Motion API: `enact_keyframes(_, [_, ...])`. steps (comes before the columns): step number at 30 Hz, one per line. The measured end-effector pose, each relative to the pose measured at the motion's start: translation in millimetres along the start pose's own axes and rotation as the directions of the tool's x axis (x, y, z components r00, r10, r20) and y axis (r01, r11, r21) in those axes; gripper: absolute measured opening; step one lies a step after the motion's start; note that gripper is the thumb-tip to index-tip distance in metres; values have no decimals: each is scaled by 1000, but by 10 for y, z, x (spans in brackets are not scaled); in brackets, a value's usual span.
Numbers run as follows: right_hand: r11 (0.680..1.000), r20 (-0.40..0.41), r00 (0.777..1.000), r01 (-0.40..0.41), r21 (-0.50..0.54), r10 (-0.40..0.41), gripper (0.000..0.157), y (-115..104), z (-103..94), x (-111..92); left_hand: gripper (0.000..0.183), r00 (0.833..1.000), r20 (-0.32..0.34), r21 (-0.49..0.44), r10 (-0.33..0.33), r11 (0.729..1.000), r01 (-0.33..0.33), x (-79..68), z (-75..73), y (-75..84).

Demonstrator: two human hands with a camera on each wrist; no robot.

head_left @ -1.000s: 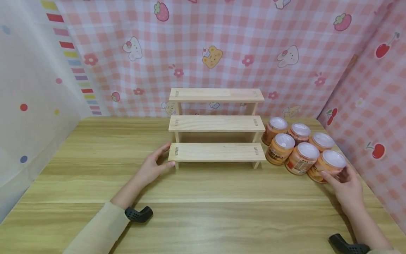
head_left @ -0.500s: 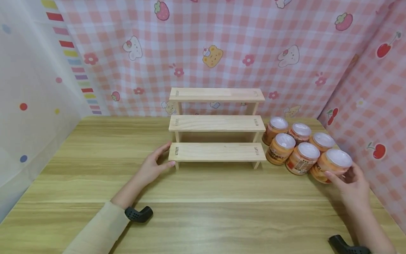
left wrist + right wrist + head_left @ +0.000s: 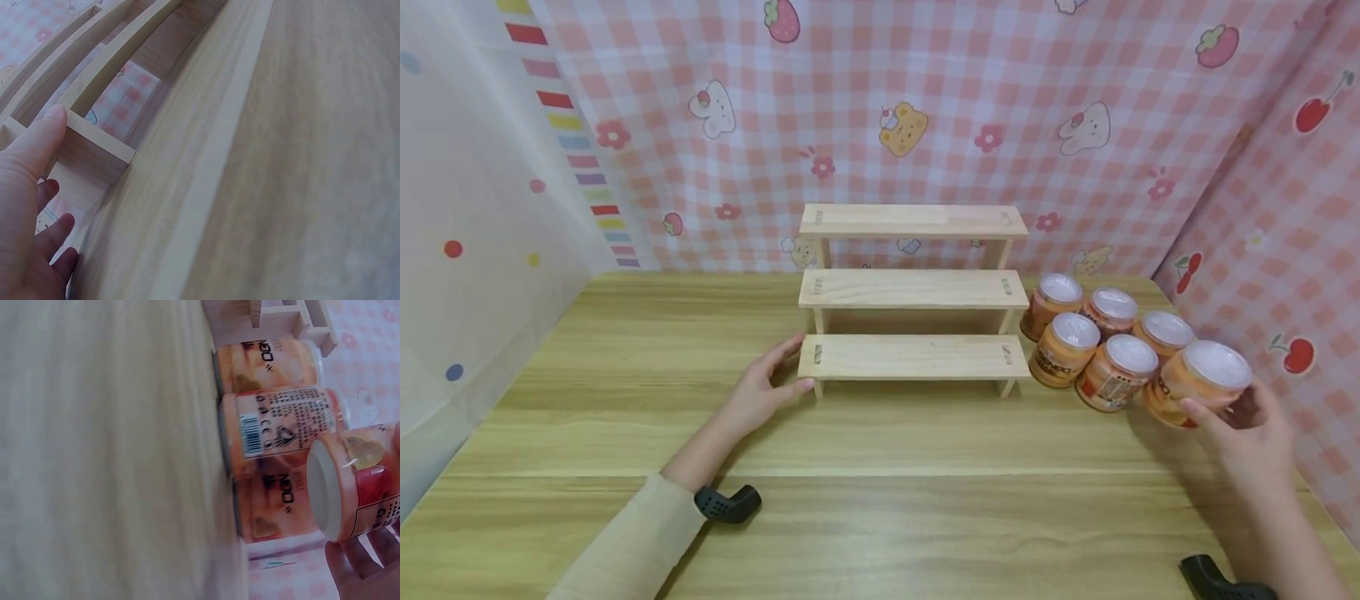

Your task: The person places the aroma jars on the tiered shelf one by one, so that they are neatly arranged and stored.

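Onscreen I see an orange jar (image 3: pixel 1197 383) in the right hand (image 3: pixel 1255 437), a pale three-tier stand (image 3: pixel 917 288) at the left hand (image 3: pixel 762 397), pink-and-white gingham cloth (image 3: pixel 850 100) beyond.

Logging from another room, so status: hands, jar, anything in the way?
Right hand gripping one jar, tilted, off the table. Left hand touching the wooden stand, bottom step. Five other jars between held jar and stand.
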State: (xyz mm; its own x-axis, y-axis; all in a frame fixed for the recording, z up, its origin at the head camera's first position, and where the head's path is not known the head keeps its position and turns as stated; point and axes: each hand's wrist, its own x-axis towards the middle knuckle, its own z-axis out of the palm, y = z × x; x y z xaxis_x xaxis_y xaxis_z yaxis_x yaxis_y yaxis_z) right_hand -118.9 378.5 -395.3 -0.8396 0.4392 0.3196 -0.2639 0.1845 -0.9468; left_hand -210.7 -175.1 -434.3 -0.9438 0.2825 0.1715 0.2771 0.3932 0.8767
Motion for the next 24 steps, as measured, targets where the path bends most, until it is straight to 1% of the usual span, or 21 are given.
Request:
enact_keyframes(3, [1000, -17, 1000, -10, -26, 10, 56, -86, 23, -13, 74, 1000, 0, 6, 1, 1000, -1, -2, 2, 10])
enact_keyframes(8, [1000, -31, 999, -20, 19, 20, 60, -236, 77, -22, 73, 1000, -3, 9, -6, 1000, 6, 0, -2, 18])
enact_keyframes(14, [996, -5, 1000, -21, 82, 22, 62, -374, 164, -31, 73, 1000, -1, 9, -8, 1000, 8, 11, -11, 11])
enact_keyframes(17, [994, 29, 1000, 4, 114, -8, 63, -439, 230, -36, 72, 1000, -2, 15, -14, 1000, 14, 4, -15, 37])
enact_keyframes(18, [992, 41, 999, 16, 124, -21, 62, -460, 254, -36, 71, 1000, -2, 15, -17, 1000, 18, -1, -15, 55])
enact_keyframes(24, [985, 99, 992, 63, 162, -80, 59, -574, 425, -35, 68, 999, 16, 20, -31, 999, 31, -65, -20, 319])
